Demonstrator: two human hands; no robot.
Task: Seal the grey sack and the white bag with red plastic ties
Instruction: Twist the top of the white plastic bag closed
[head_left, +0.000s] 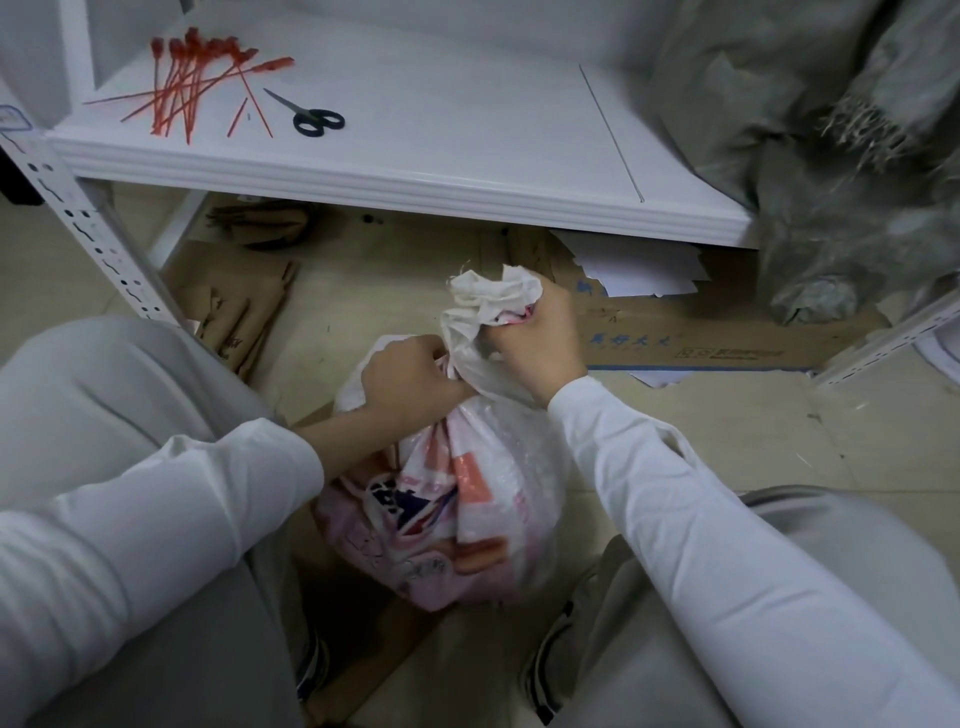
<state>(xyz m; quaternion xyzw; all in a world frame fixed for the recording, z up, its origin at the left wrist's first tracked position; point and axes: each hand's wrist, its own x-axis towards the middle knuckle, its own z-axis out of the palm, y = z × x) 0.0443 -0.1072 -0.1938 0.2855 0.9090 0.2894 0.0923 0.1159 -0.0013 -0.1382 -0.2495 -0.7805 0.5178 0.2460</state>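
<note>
**On the floor, both grips close round the white bag's neck**

Between the person's grey-trousered knees (104, 395), on the tiled floor (779, 441), stands the white bag (498, 467). It is full and printed with pink, red and dark blue patches. Its top is gathered into a twisted neck that rises toward the shelf. The left grip (410, 379) is curled tight round the base of that neck, knuckles up, just above the bulging body of the bag. The right grip (535, 338) is closed round the neck higher up, fingers wrapped into the plastic, and the crumpled mouth of the bag spills out above it. The two grips sit just beside each other with the bunched plastic between them. Both arms wear white sleeves (727, 519).

Beyond the bag runs a white shelf (415, 171). At its left end lies a loose bundle of red plastic ties (182, 83), heads toward the back, several crossing one another. A few lie apart at the bundle's right. Just right of them lie black-handled scissors (317, 120), blades together and pointing up-left. At the shelf's right end the grey sack (831, 171) slumps, crumpled, with a frayed edge showing near its top. Whether its mouth is tied cannot be told. Under the shelf, flattened cardboard (701, 343) with blue print lies on the floor, with white papers (639, 270) on top of it.
</note>
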